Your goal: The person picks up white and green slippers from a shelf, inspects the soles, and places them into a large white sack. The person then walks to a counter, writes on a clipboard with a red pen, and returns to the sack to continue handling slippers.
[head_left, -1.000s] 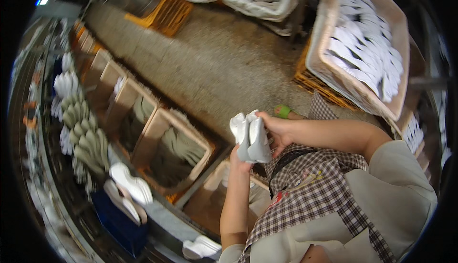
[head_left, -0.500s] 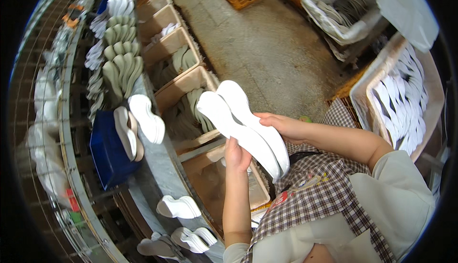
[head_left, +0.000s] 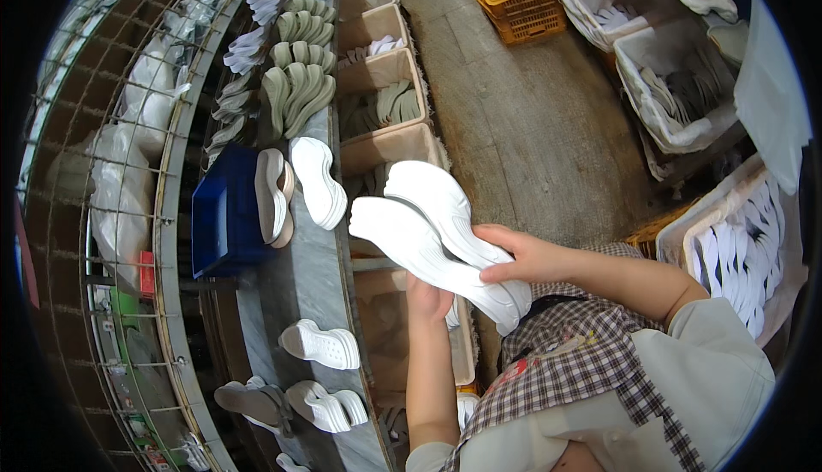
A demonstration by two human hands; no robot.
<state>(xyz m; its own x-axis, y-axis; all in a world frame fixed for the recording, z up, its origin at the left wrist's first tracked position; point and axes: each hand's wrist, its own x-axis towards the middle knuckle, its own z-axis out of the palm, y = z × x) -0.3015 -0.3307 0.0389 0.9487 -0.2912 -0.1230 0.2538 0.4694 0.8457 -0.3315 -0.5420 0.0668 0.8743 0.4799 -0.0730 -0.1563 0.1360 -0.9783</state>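
Observation:
Two white shoe soles [head_left: 419,245] lie side by side in front of me, off the shelf and tilted. My left hand [head_left: 428,297] grips them from below near the middle, its fingers hidden under the soles. My right hand [head_left: 524,254] is closed on the end nearer my body, with thumb and fingers over the upper sole. Left of the held soles, another white sole [head_left: 318,183] rests on the grey shelf [head_left: 287,301], beside a pair of soles with a beige edge [head_left: 274,198].
Grey-green soles [head_left: 295,91] stand in rows along the shelf beyond a blue bin [head_left: 224,215]. More white soles [head_left: 321,345] lie nearer me. Beige bins [head_left: 390,142] line the shelf's right side. At right stand a bin of white soles [head_left: 741,249] and a yellow crate [head_left: 522,10].
The held soles have rolled over, so their ridged side walls now show. My right hand has shifted further over them. The whole view has swung left.

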